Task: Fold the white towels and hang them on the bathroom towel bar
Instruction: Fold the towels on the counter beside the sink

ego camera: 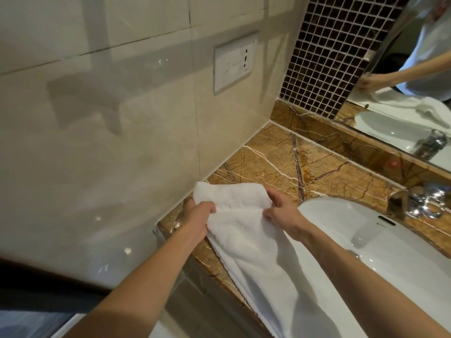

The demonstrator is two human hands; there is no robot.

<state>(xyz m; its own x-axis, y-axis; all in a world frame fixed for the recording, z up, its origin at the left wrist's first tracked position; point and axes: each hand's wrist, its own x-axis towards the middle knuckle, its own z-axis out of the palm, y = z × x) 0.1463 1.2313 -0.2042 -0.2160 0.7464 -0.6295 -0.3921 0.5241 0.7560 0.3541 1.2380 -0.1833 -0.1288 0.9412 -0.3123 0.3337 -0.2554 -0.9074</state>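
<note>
A white towel (253,245) lies along the brown marble counter (280,162) and droops over the counter's front edge and the left rim of the sink. My left hand (199,219) grips the towel's far end on its left side. My right hand (280,211) pinches the same end on its right side. The far end is bunched between both hands, close to the tiled wall. No towel bar is in view.
A white sink basin (380,242) sits to the right with a chrome tap (422,201) behind it. A mirror (405,98) at the upper right reflects a person and the towel. A wall socket plate (234,64) is on the beige tiled wall.
</note>
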